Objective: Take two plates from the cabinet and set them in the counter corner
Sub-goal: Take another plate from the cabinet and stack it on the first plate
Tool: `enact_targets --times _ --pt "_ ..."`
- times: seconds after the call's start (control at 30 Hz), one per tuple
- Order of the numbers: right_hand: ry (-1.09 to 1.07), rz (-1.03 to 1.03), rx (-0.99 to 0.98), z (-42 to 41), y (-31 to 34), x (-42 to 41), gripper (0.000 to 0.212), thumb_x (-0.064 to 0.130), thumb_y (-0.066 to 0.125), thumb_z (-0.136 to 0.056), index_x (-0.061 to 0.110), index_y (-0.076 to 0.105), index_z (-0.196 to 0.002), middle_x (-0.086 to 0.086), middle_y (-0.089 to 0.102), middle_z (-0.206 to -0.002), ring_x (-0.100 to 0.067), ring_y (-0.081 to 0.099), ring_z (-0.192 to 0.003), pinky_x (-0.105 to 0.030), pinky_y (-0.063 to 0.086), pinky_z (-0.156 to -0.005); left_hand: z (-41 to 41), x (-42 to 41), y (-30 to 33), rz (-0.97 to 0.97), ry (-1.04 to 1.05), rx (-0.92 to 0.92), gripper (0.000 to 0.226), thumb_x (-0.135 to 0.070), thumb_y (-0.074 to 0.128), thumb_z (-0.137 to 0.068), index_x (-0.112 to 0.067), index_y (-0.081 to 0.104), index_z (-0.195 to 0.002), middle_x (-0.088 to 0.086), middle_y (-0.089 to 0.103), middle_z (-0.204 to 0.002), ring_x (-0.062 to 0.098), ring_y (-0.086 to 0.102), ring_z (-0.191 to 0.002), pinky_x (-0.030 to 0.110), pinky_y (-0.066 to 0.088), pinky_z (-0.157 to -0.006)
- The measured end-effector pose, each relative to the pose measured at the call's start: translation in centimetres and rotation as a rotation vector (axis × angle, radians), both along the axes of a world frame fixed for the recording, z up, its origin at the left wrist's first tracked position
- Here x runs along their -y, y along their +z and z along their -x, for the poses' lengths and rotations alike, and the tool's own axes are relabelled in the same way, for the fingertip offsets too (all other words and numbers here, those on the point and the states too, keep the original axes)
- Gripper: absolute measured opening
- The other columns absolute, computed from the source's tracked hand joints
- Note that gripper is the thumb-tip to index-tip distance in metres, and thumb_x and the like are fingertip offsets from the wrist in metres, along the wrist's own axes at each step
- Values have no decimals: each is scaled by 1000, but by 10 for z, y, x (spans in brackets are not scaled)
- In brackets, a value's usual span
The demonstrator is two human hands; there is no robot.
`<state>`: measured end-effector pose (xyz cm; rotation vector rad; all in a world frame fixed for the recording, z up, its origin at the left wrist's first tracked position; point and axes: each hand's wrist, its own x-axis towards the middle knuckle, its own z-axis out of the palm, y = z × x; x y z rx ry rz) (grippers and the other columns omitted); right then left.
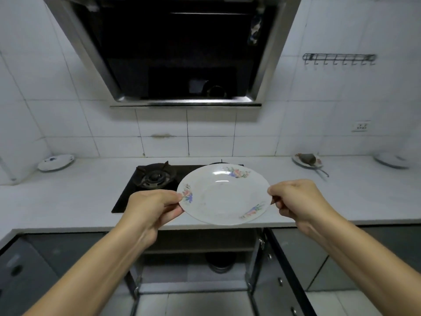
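Observation:
A white plate with flower prints (224, 194) is held level in the air above the counter's front edge, over the right side of the gas hob. My left hand (151, 207) pinches its left rim and my right hand (296, 201) pinches its right rim. Another white plate with a blue mark (56, 162) lies in the far left corner of the white counter (68, 201). Below the hob the cabinet (198, 258) stands with its doors open, and a dark stack of dishes (219, 262) shows inside.
A black gas hob (155, 179) is set in the counter under a large range hood (182, 53). At the far right lie a plate with a dark item and a utensil (308, 160) and a white round dish (390, 160). A hook rail (339, 58) hangs on the tiled wall.

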<state>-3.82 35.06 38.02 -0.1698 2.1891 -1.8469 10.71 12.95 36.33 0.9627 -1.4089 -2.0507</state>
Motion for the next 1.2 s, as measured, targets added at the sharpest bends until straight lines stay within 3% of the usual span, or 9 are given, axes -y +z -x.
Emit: enact_targets --times 0.33,0.53,0.77,1.2 --pt "-243 2 22 18 -9 -94 15 -6 56 -73 -18 65 -74 -16 56 -60 -10 40 -35 -18 31 -36 73 -70 0 2 -237 -7 2 14 69 -74 12 70 -75 22 75 -74 28 75 -70 26 59 -52" --pt "-377 8 9 40 -11 -177 13 -5 58 -74 -9 69 -67 -8 57 -49 -9 42 -35 -18 34 -37 128 -143 -2 6 -366 -3 3 14 69 -75 12 70 -77 22 75 -75 29 75 -72 32 62 -57" --pt "-460 32 -21 84 -19 -282 23 -5 59 -74 1 70 -54 -3 55 -41 -8 41 -33 -17 33 -35 192 -245 -12 11 -438 -19 13 15 66 -76 8 71 -66 17 75 -69 23 74 -63 25 59 -51" --pt "-588 17 40 178 -43 -413 17 -5 60 -77 -5 71 -64 -8 53 -48 -8 41 -34 -17 32 -34 322 -372 -38 -41 -550 18 3 16 67 -75 13 68 -74 15 74 -63 20 72 -56 22 56 -48"
